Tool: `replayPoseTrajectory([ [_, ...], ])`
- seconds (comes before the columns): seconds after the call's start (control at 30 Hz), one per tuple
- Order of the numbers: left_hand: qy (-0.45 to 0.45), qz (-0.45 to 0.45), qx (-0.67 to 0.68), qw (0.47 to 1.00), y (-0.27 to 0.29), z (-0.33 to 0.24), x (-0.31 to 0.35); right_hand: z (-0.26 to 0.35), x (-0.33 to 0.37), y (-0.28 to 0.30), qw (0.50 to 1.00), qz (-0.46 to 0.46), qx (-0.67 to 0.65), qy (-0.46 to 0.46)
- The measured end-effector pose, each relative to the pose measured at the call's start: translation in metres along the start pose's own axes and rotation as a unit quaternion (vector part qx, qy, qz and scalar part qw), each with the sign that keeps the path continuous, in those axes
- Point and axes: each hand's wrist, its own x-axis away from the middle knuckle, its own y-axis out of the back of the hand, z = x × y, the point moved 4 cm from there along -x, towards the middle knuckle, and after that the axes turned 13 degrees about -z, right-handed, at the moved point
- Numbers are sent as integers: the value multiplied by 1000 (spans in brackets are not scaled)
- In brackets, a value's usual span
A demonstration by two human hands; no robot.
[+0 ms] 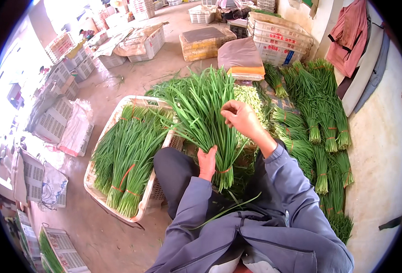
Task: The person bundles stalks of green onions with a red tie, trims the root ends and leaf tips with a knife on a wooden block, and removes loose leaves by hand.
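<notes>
My left hand (207, 163) is wrapped round the lower stems of a bunch of garlic chives (201, 102). The bunch stands upright over my lap, leaves fanning away from me, with a red band near its cut ends. Beside the leaves on the right, my right hand (243, 119) is raised, its fingers curled into a pinch; whatever may be between them is too small to make out. To my left a white plastic crate (147, 196) holds several banded bunches of chives (128, 159). One loose leaf (230, 210) lies across my lap.
Banded chive bunches (312, 100) are piled along the wall at the right. Pale cut stems (251, 98) lie just beyond my right hand. Farther off stand a covered yellow box (205, 48), stacked white crates (280, 38) and more crates at left. Jackets (349, 38) hang on the wall.
</notes>
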Motion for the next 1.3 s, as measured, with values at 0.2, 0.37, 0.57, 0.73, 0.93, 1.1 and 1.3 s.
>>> replayPoseTrajectory([
  [0.2, -41, 12, -52, 998, 3, -1, 2, 35, -12, -20, 967, -98, 119, 205],
  [0.37, -47, 15, -53, 997, 1, 2, 6, 44, -34, -35, 945, -114, 192, 240],
  [0.57, -62, 33, -77, 995, -3, 4, 8, 28, -54, -29, 990, 87, -95, -65],
  [0.73, -40, 46, -35, 998, -3, 7, 11, 23, -61, -5, 955, 12, -279, -98],
  [0.93, -37, 54, -22, 998, -8, 10, 10, 35, -63, -23, 998, 49, 38, 22],
  [1.1, -63, 48, -62, 995, -2, 11, 9, 33, -69, -13, 954, 10, -291, -68],
  [1.3, -64, 50, -85, 993, -3, 13, 9, 71, -49, -25, 993, 103, -21, 48],
])
